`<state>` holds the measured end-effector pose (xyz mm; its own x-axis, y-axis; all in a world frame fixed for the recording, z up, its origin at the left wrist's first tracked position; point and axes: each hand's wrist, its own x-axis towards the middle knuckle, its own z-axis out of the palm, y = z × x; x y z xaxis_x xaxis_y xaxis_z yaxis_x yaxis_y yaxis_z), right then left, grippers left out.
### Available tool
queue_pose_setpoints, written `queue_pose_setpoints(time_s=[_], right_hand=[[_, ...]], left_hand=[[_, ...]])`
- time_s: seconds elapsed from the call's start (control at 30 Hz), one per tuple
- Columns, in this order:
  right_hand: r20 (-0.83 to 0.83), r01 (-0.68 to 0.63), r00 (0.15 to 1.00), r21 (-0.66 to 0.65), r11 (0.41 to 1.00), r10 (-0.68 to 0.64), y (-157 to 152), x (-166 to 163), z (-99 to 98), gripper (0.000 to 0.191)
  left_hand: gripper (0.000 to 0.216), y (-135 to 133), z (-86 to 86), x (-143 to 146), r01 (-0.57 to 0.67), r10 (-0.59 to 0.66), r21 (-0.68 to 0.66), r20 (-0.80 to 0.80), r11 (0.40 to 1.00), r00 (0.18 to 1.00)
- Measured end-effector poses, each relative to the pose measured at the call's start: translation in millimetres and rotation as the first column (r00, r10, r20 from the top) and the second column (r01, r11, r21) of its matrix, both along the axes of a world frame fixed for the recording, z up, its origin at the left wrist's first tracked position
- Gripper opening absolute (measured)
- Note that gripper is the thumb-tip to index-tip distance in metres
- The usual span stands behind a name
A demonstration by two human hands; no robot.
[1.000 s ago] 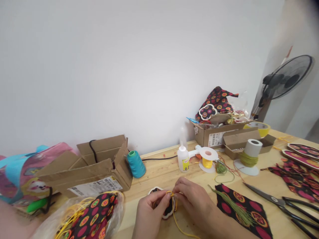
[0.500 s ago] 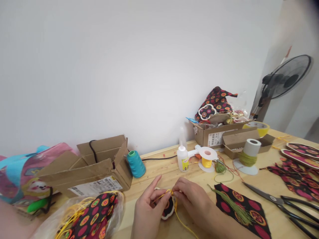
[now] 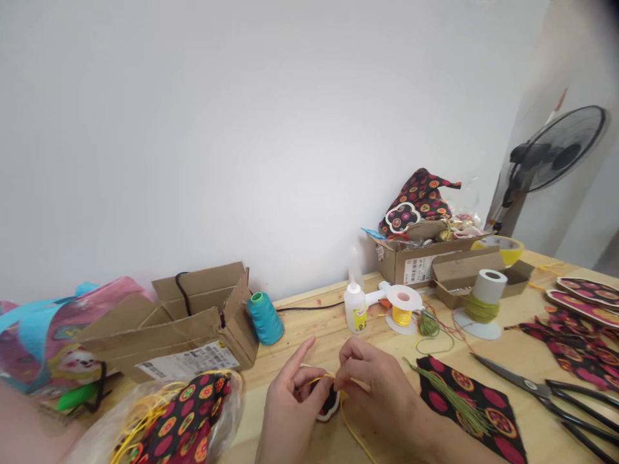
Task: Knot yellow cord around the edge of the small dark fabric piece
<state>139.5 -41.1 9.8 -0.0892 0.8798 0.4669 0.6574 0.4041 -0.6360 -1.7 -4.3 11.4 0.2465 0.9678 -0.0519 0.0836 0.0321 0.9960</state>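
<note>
Low in the middle, my left hand (image 3: 296, 403) pinches yellow cord at the top of a small dark fabric piece with a white scalloped edge (image 3: 331, 407). The index finger of that hand points up. Just to the right, my right hand (image 3: 374, 386) has thumb and forefinger closed on the same yellow cord (image 3: 352, 430), whose loose end trails down toward the front. The fingers hide most of the fabric piece and the place where the cord meets it.
At left stand an open cardboard box (image 3: 193, 338), a teal thread cone (image 3: 265, 319) and a plastic bag of fabric and cords (image 3: 186, 419). Ahead are a glue bottle (image 3: 356, 309) and a yellow cord spool (image 3: 402, 308). Patterned cloth (image 3: 503, 412) and large scissors (image 3: 532, 386) lie at right.
My right hand has turned slightly and its fingers sit a little higher and more curled. The small yellow loop above my left thumb is less visible. The fabric piece stays in place.
</note>
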Motion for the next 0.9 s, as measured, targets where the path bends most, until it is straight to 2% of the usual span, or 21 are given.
queue_pose_setpoints(time_s=[0.17, 0.37, 0.6, 0.8, 0.9], right_hand=[[0.037, 0.067, 0.997, -0.032, 0.997, -0.066, -2.5, -2.5, 4.6, 0.017], [0.042, 0.057, 0.998, -0.070, 0.996, -0.054, -1.0, 1.9, 5.5, 0.013], [-0.072, 0.023, 0.997, -0.121, 0.992, -0.032, 0.5, 0.4, 5.4, 0.015], [-0.311, 0.007, 0.945, -0.280, 0.960, -0.098, 5.0, -2.0, 0.5, 0.012], [-0.253, 0.000, 0.966, -0.190, 0.982, -0.049, 5.5, 0.0, 1.1, 0.010]], left_hand=[[0.064, -0.6, -0.2, -0.9, 0.014, -0.014, 0.026, -0.020, 1.000, 1.000], [0.060, -3.5, 3.4, -0.7, 0.056, -0.055, 0.023, -0.024, 0.998, 0.998], [0.057, -2.6, 2.4, -0.7, 0.077, -0.072, 0.050, -0.078, 0.996, 0.994], [0.057, -2.8, -1.2, -2.0, 0.085, -0.084, 0.061, -0.026, 0.994, 0.996], [0.059, -2.0, -2.1, -2.3, 0.075, -0.076, 0.044, 0.007, 0.996, 0.997]])
